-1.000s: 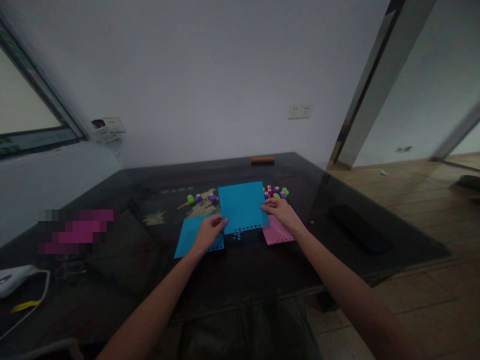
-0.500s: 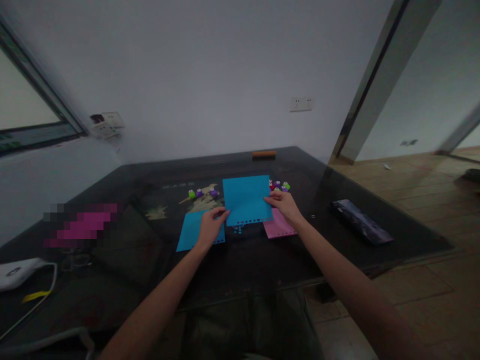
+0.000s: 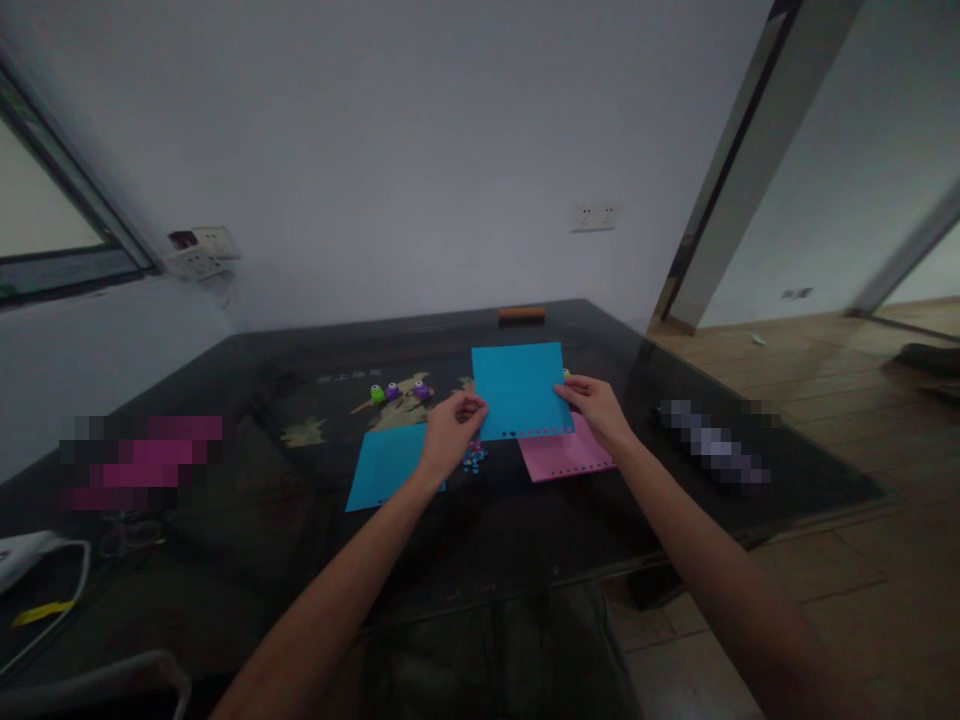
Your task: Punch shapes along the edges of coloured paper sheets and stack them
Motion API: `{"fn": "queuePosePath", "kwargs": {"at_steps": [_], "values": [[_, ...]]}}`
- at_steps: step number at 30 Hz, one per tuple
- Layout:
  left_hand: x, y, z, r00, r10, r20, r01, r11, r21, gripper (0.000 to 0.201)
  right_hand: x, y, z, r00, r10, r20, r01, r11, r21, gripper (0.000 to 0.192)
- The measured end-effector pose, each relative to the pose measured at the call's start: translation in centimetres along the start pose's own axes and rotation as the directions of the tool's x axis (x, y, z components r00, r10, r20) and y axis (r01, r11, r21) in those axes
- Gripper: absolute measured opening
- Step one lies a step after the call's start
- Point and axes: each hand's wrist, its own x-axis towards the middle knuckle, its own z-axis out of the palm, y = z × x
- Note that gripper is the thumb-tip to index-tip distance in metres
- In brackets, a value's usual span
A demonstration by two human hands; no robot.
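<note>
Two hands, left hand (image 3: 450, 432) and right hand (image 3: 598, 404), fingers pinching blue sheet (image 3: 521, 388); sheet hides punches behind

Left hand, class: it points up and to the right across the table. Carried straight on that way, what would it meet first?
The left hand already pinches the blue sheet's lower left edge, so that sheet comes first. The right hand holds its other side; depth beyond it is unclear.

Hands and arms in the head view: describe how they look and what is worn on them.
Both arms are bare from wrist to frame edge: no sleeves show. The left hand and right hand wear no gloves; no watch, ring or bracelet is visible in the dim, blurred picture.
</note>
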Motion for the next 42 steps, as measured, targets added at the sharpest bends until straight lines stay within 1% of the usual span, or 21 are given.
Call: {"fn": "queuePosePath", "kwargs": {"at_steps": [2,5,7,9,10,13,15,17,21,23,27,31,37,42], "values": [[0.4,0.0,1.7,0.997,-0.070,0.031,0.071,0.997,-0.034,0.013,0.0,-0.1,-1.5,0.998,0.044,-0.044,-0.045,0.999,-0.022,0.038],[0.2,-0.4,4.4,0.976,-0.190,0.108,0.201,0.974,-0.102,0.016,-0.4,0.2,-4.0,0.990,0.136,-0.043,-0.139,0.985,-0.102,0.038],[-0.3,-0.7,5.6,0.968,-0.206,0.142,0.224,0.967,-0.123,0.015,-0.8,0.8,-5.5,0.982,0.182,-0.051,-0.187,0.972,-0.139,0.037],[-1.0,-1.1,6.2,0.966,-0.177,0.186,0.198,0.975,-0.099,0.019,-1.1,1.5,-6.7,0.974,0.221,-0.057,-0.228,0.960,-0.163,0.034],[-1.3,-1.3,6.2,0.968,-0.151,0.203,0.166,0.984,-0.063,0.021,-1.2,1.9,-7.1,0.970,0.237,-0.059,-0.244,0.955,-0.168,0.033],[-1.8,-1.7,5.7,0.982,-0.054,0.181,0.033,0.992,0.118,0.023,-1.2,2.9,-8.1,0.962,0.266,-0.066,-0.274,0.947,-0.170,0.033],[-1.9,-1.8,5.3,0.988,0.017,0.155,-0.054,0.970,0.237,0.020,-1.1,3.3,-8.2,0.957,0.280,-0.075,-0.289,0.939,-0.185,0.033],[-1.8,-1.8,5.0,0.985,0.076,0.154,-0.122,0.941,0.315,0.019,-0.9,3.5,-8.1,0.954,0.288,-0.082,-0.299,0.931,-0.210,0.033],[-1.9,-1.9,5.1,0.976,0.129,0.175,-0.189,0.901,0.391,0.025,-0.9,3.4,-7.7,0.953,0.287,-0.093,-0.302,0.922,-0.243,0.030],[-1.9,-2.0,5.2,0.973,0.122,0.198,-0.196,0.887,0.419,0.027,-1.0,3.4,-7.6,0.952,0.288,-0.105,-0.306,0.917,-0.254,0.030],[-1.9,-2.2,5.1,0.957,0.085,0.277,-0.213,0.854,0.475,0.025,-1.0,3.5,-7.7,0.956,0.272,-0.107,-0.292,0.915,-0.280,0.030],[-2.1,-2.6,5.3,0.940,0.069,0.335,-0.236,0.840,0.488,0.025,-1.1,3.5,-7.7,0.957,0.270,-0.111,-0.291,0.912,-0.291,0.032],[-2.6,-2.8,6.0,0.929,0.021,0.368,-0.231,0.811,0.538,0.032,-1.1,3.5,-7.7,0.961,0.267,-0.072,-0.276,0.904,-0.328,0.030],[-3.1,-2.3,6.3,0.917,0.018,0.398,-0.269,0.764,0.586,0.036,-1.1,3.6,-7.7,0.964,0.256,-0.078,-0.266,0.889,-0.373,0.028]]}}
